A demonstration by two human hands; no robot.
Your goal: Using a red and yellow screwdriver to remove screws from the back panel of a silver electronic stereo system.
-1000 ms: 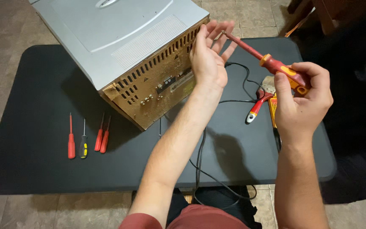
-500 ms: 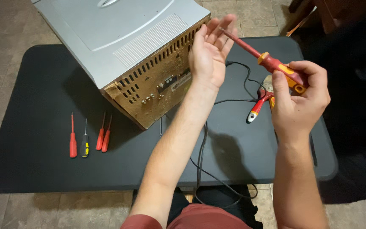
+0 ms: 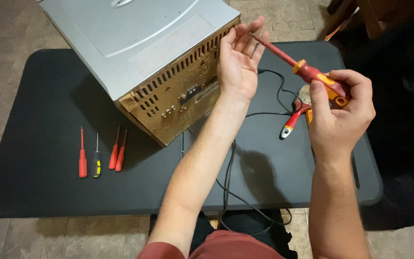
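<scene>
Black desk point(image 3: 39, 192) with rounded corners, standing on a tiled floor point(image 3: 5, 38).

A silver stereo unit point(image 3: 135, 43) with a perforated gold back panel sits at the desk's far centre, its back turned toward the near edge. On the left lie four small screwdrivers in a row: a red one point(image 3: 82, 160), a black-and-yellow one point(image 3: 96, 163) and a pair of red ones point(image 3: 117, 154) touching each other. To the right rest red-handled pliers point(image 3: 293, 121), partly hidden. A black cable point(image 3: 228, 177) trails across the surface and drops over the near edge.
</scene>
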